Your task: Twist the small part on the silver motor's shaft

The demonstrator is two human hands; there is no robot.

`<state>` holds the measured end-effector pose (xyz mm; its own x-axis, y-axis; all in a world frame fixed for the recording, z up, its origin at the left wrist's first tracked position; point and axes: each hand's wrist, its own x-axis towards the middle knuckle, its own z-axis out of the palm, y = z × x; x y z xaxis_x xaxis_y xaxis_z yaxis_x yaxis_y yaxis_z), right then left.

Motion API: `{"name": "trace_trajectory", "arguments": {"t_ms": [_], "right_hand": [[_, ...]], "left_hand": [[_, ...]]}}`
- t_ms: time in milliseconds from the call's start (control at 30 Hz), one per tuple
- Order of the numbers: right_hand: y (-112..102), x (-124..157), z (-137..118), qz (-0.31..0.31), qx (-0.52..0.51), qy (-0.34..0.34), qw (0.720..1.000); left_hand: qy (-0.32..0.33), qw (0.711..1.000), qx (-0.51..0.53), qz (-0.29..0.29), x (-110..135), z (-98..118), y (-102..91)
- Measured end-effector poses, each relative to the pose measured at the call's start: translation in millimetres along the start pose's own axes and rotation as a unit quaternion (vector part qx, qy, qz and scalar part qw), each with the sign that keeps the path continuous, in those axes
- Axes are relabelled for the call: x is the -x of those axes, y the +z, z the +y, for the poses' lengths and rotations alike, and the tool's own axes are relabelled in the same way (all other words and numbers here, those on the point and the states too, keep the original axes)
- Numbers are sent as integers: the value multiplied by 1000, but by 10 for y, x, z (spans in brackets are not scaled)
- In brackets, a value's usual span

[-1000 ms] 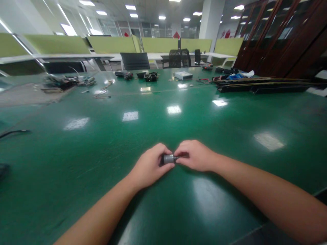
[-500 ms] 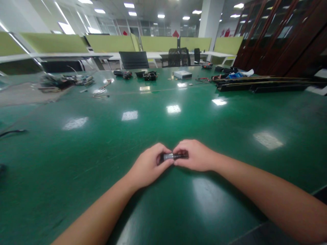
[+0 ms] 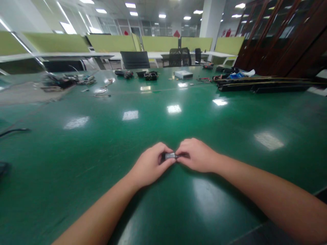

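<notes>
Both hands meet low over the green table (image 3: 143, 136), near the middle of the view. Wrapped around the left end of a small grey and black cylinder (image 3: 170, 155) is my left hand (image 3: 149, 166), its thumb and fingers closed on it. My right hand (image 3: 198, 154) pinches the thin dark end on the right. The cylinder lies roughly level between them, its silvery middle showing. Fingers cover both ends, and its exact kind is too small to make out.
Across the far side lie a flat silvery box (image 3: 183, 74), black parts (image 3: 150, 75), long dark strips (image 3: 260, 87) and a pile of electronic scraps (image 3: 68, 80). A pale cable (image 3: 103, 92) is nearer on the left. A black cable (image 3: 15, 130) enters from the left edge.
The right thumb and fingers have closed more tightly over the dark end, so less of it shows. The left hand keeps its hold. The view has shifted slightly.
</notes>
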<state>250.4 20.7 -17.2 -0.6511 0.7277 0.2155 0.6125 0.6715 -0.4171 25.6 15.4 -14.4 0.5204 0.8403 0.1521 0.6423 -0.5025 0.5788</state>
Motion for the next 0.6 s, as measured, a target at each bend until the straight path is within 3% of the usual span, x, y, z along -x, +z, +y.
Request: {"name": "trace_trajectory", "arguments": {"t_ms": [600], "right_hand": [[-147, 44, 59, -36, 26, 6, 999]], "left_hand": [[-4, 1000, -4, -7, 3, 7, -20]]}}
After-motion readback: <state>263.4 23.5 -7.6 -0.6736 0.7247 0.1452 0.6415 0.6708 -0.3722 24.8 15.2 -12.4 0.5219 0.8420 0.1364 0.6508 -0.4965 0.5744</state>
